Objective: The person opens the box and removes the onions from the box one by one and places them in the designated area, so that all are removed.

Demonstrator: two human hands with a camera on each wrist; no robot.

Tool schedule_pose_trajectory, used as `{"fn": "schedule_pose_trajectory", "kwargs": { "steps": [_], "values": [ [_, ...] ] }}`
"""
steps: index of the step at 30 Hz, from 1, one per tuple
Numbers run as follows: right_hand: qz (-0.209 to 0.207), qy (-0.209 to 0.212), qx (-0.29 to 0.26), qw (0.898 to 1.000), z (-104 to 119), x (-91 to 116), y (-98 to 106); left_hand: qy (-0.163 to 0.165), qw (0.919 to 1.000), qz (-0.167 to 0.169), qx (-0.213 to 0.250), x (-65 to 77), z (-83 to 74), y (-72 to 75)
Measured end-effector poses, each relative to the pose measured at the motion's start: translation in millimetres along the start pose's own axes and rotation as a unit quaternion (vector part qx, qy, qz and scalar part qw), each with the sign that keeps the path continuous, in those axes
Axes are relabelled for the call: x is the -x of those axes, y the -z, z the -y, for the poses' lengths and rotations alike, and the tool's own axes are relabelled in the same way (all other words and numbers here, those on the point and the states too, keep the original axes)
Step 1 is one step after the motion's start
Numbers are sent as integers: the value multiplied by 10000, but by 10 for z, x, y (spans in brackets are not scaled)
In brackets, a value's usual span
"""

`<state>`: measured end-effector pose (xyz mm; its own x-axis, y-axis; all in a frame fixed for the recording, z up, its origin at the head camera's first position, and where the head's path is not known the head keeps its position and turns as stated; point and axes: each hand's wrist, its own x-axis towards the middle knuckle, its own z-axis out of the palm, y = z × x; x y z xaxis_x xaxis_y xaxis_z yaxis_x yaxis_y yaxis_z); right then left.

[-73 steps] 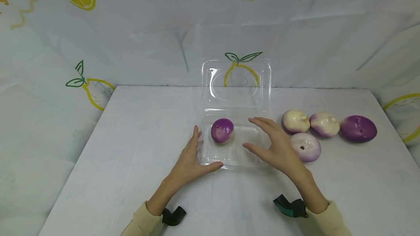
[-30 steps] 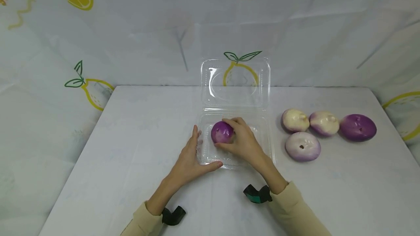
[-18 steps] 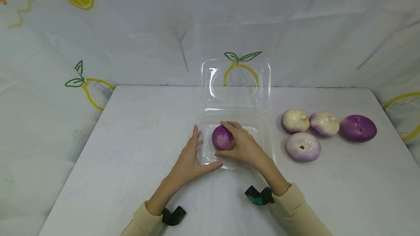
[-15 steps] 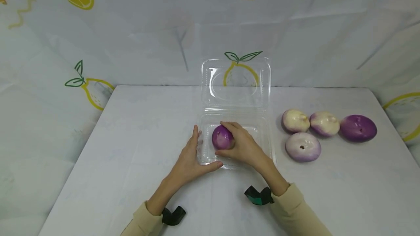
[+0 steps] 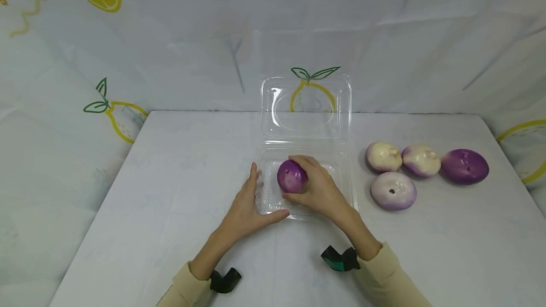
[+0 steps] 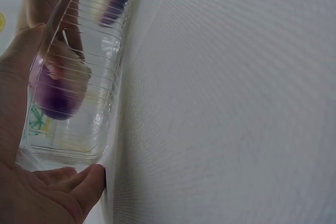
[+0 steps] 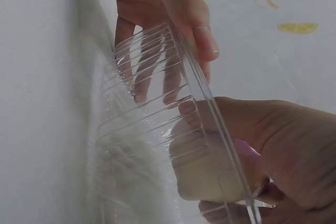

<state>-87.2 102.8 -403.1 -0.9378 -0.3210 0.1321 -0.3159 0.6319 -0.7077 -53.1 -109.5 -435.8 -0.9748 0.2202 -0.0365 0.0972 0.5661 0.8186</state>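
In the head view, my right hand (image 5: 317,186) grips a purple onion (image 5: 292,176) between thumb and fingers, inside the base of a clear plastic clamshell container (image 5: 269,198). The container's lid (image 5: 307,127) stands raised at the back. My left hand (image 5: 247,212) rests against the near left corner, fingers straight along the left side and thumb stretched along the front edge. Through the clear wall, the left wrist view shows the onion's purple end (image 6: 60,98). Its pale end (image 7: 202,174) shows in the right wrist view, partly covered by my right fingers.
Right of the container sit two pale onions (image 5: 384,157) (image 5: 421,161) side by side, a deep purple one (image 5: 465,167) beyond them, and a whitish-purple one (image 5: 393,191) in front. A white cloth with lemon prints (image 5: 192,51) hangs behind the white table (image 5: 170,165).
My right hand has come left from beside the container and taken hold of the onion. The onion has turned and shifted slightly right. My left hand has stayed in place.
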Motion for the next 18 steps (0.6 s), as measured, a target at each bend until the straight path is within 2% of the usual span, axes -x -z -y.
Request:
{"fn": "schedule_pose_trajectory", "kwargs": {
  "steps": [18],
  "values": [
    [-452, 398, -159, 9981, 22, 181, 179, 37, 10000, 29, -13, -14, 9, -6]
  ]
}}
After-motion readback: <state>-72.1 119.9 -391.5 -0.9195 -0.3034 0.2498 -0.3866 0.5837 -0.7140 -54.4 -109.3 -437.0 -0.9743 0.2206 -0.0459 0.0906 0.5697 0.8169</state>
